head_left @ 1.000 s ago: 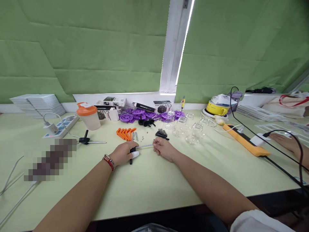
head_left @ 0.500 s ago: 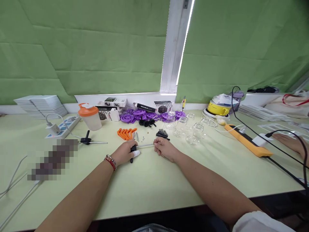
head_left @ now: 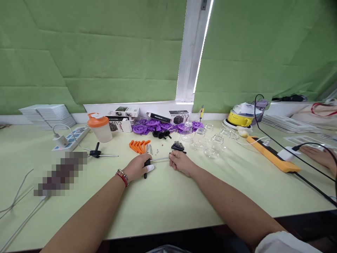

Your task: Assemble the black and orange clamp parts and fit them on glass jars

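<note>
My left hand (head_left: pixel 137 167) grips the black handle of a T-shaped tool (head_left: pixel 146 166) that lies on the pale green table (head_left: pixel 163 200). Its thin metal shaft (head_left: pixel 159 159) runs right to my right hand (head_left: pixel 179 162), whose fingers pinch the shaft's tip. A white wrap covers one left fingertip. A red and silver bracelet sits on my left wrist. Just beyond my hands lie orange plastic pieces (head_left: pixel 139 145), a few loose screws (head_left: pixel 150 149) and a small pile of black parts (head_left: pixel 177 146).
Purple plastic wheels (head_left: pixel 152 125), small boxes (head_left: pixel 123 112) and an orange-lidded shaker (head_left: pixel 99 127) stand at the back. Clear glass jars (head_left: pixel 207 140) are right of centre. A second T-tool (head_left: pixel 101 154) lies left. An orange power strip (head_left: pixel 271 154), cables and another person's hand (head_left: pixel 318 156) are at right.
My hands stay on the tool with almost no movement. The view has shifted slightly, so everything sits a little further right in the frame.
</note>
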A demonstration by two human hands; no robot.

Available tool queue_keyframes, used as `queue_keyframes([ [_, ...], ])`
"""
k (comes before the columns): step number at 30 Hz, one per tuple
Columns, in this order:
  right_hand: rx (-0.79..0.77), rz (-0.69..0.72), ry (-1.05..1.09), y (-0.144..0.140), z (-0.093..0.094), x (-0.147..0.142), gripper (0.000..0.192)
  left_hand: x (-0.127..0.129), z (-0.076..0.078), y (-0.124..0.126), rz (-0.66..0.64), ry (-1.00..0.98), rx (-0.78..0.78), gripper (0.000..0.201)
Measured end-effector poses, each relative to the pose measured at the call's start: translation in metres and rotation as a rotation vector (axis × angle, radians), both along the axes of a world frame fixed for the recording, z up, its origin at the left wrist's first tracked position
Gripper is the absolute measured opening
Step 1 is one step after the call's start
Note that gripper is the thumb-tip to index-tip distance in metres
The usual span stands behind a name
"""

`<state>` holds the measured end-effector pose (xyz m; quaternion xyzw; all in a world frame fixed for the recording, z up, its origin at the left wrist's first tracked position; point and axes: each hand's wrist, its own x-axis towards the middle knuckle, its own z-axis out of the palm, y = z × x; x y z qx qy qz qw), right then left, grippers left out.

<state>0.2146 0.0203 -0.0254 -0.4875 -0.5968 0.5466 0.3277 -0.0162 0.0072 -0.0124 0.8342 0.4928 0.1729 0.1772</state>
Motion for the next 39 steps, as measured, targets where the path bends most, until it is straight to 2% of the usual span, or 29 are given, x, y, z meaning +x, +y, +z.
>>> queue_keyframes([
  [5,-0.008,0.011,0.065,-0.002,0.001,0.001,0.007,0.000,0.001,0.000,-0.004,-0.010,0.003,0.027],
  [10,0.015,0.024,0.041,-0.002,0.000,0.001,0.003,0.001,0.002,-0.001,-0.004,-0.040,-0.004,0.027],
  [16,0.021,0.015,0.028,0.001,-0.005,0.001,0.004,-0.008,0.002,0.000,0.038,-0.215,-0.139,0.041],
  [19,0.010,0.015,0.032,0.002,-0.006,0.001,0.008,-0.011,0.003,0.001,-0.008,-0.283,-0.184,0.037],
  [24,-0.015,0.005,0.004,0.000,-0.001,0.002,0.022,-0.009,0.004,0.001,-0.071,-0.247,-0.140,0.027],
  [29,-0.040,0.003,0.033,-0.001,0.002,0.000,0.027,-0.008,0.001,0.000,-0.028,-0.273,-0.213,0.030],
  [39,-0.041,0.026,0.145,0.002,-0.006,0.006,0.014,-0.004,0.006,-0.002,-0.023,-0.251,-0.243,0.032],
])
